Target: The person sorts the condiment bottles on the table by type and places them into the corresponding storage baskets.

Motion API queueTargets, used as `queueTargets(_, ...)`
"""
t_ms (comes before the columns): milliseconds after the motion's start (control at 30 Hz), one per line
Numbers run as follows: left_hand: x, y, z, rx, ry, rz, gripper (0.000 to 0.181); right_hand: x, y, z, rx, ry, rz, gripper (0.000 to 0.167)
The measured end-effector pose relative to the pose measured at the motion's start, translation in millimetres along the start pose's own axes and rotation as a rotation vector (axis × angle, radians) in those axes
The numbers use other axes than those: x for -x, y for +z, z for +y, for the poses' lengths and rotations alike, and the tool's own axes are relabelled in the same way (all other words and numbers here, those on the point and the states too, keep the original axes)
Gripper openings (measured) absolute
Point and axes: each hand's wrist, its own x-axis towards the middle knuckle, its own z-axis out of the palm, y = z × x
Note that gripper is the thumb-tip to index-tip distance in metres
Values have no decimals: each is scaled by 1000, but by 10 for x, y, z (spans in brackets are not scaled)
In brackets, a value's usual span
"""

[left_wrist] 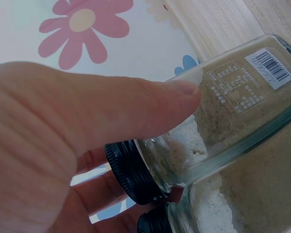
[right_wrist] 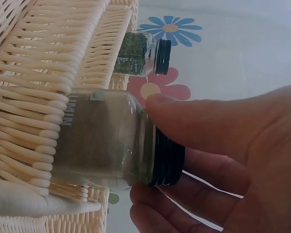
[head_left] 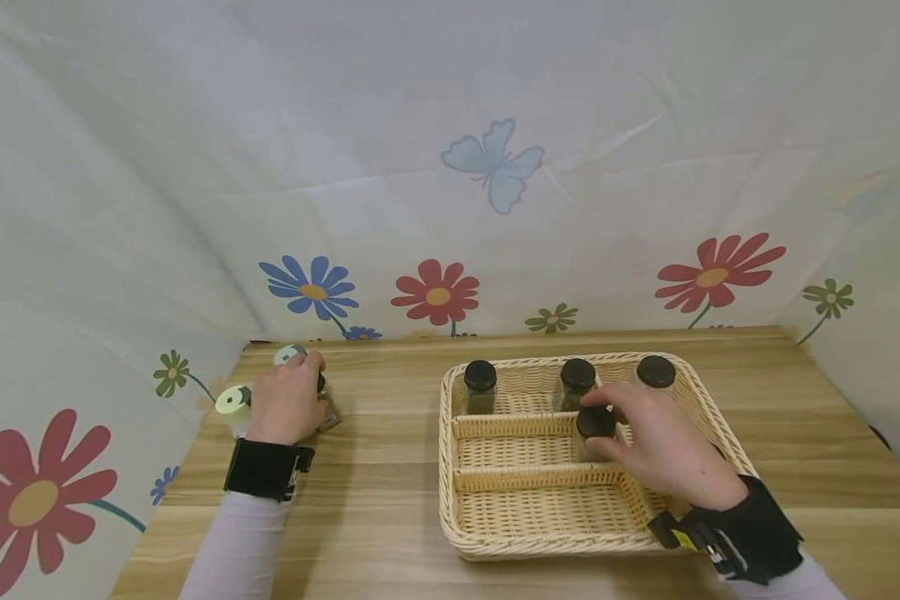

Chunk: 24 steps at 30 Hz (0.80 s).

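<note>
In the left wrist view my left thumb lies along the neck of a glass spice jar (left_wrist: pixel 235 97) with brown powder and a black lid; my fingers are curled behind the lid. A second powder jar (left_wrist: pixel 262 189) stands against it. The head view has my left hand (head_left: pixel 287 402) over them at the table's left side. My right hand (head_left: pixel 663 442) pinches a cumin jar (right_wrist: pixel 102 141) just under its black lid. That jar stands upright at the right end of the middle compartment of a wicker basket (head_left: pixel 450 500); the compartment wall hides its base.
Along the basket's back row are a green-herb jar (head_left: pixel 480 387), another black-lidded jar (head_left: pixel 576 383) and one at the right (head_left: pixel 656 372). Two pale-topped containers (head_left: pixel 232 402) sit by my left hand. A flowered cloth (head_left: pixel 495 267) walls the table (head_left: pixel 390 483).
</note>
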Motion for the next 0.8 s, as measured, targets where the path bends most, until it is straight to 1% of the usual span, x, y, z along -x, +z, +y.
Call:
queueTargets(300,6,-6,6,3,5,7,43,-3,3,-1,9,18,-3,44)
queueTargets(633,2,-20,18,4,-4,-8,44,-12,10,3,13,33,-17,43)
queueTargets(800,3,-25,23,4,-1,-3,43,-17,5,3,23,43,-28,44)
